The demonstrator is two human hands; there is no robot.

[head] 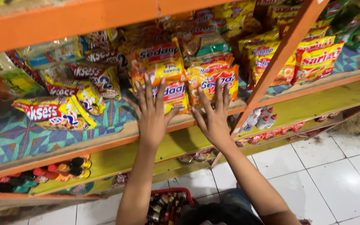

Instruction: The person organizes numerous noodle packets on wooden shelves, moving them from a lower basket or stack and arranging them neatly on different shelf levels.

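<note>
Red basket [169,196] of small bottles sits at bottom centre on white tile. Above it, the left hand [151,112] and right hand [214,118], fingers spread flat and gripping nothing, press two yellow noodle packets [188,85] at mid-frame, squaring them against the stacks behind on the orange shelf [105,143].

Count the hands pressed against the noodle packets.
2: the left hand on one yellow packet stack, the right hand on the neighbouring stack, both at the shelf's front edge.

Bare forearms, left hand [152,116], right hand [214,118], no sleeves or jewellery.
</note>
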